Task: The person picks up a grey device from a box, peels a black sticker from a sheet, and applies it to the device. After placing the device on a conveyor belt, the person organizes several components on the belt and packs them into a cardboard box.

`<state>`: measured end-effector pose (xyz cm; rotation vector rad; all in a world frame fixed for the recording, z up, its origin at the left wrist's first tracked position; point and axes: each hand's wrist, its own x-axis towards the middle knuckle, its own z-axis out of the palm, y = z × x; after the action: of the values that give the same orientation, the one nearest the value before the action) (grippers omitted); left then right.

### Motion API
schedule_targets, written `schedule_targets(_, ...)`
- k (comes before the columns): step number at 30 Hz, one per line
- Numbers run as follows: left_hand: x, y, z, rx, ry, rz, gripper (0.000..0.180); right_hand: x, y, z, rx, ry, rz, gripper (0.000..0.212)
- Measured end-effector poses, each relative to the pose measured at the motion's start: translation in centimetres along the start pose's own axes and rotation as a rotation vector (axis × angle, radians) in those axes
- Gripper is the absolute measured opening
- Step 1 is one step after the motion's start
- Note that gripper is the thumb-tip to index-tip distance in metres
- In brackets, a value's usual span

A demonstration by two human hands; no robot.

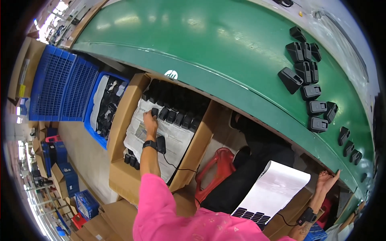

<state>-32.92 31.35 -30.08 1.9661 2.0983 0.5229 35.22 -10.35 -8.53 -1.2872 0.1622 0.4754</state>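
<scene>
A: Where are the hands?

B: The left hand [150,120] reaches down into a cardboard box [120,120], its fingers closed on a small black part [155,112] at the end of a row of black parts [177,117] lying on a printed paper sheet [177,140].

A: And the other?

B: The right hand [327,180] is spread open, holding nothing, and seems to rest against the edge of the green desk [225,48], though that corner is distorted.

A: Around them?

B: A white sheet [273,188] lies on the lap. More black parts [309,86] sit on the desk, well apart from the box. A blue crate [91,105] stands beside the box, a red stool [217,164] below.
</scene>
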Motion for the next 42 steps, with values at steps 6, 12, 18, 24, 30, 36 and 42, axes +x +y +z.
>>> schedule_targets(6, -1.4, 1.8, -0.1, -0.068, 0.118, 0.19, 0.043, -0.8, 0.4, 0.4, 0.038, 0.039, -0.016, 0.039)
schedule_targets(12, -0.6, 0.4, -0.9, 0.051, -0.007, -0.019, 0.042, -0.9, 0.6, 0.5, 0.006, 0.025, 0.026, 0.042)
schedule_targets(18, 1.3, 0.5, 0.2, 0.143, -0.07, 0.101, 0.04, -1.1, 0.4, 1.2, 0.05, 0.055, -0.029, 0.04)
schedule_targets(24, -1.8, 8.6, -2.9, 0.086, 0.203, 0.269, 0.011, -2.7, 0.3, 2.2, 0.02, 0.097, -0.025, 0.051)
schedule_targets(30, -10.0, 33.8, -16.1, -0.35, 0.045, 1.025, 0.04, -4.4, -0.3, 2.8, 0.043, 0.086, 0.018, 0.05)
schedule_targets(36, -2.3, 49.0, -11.8, -0.08, -0.04, 1.38, 0.052, -7.2, -1.7, 0.9, -0.662, -0.008, -0.024, 0.04)
schedule_targets(42, -4.3, 48.4, -13.6, -0.53, -0.153, 1.026, 0.04, -20.0, 0.8, -0.6, -1.21, -0.394, -0.869, 0.017)
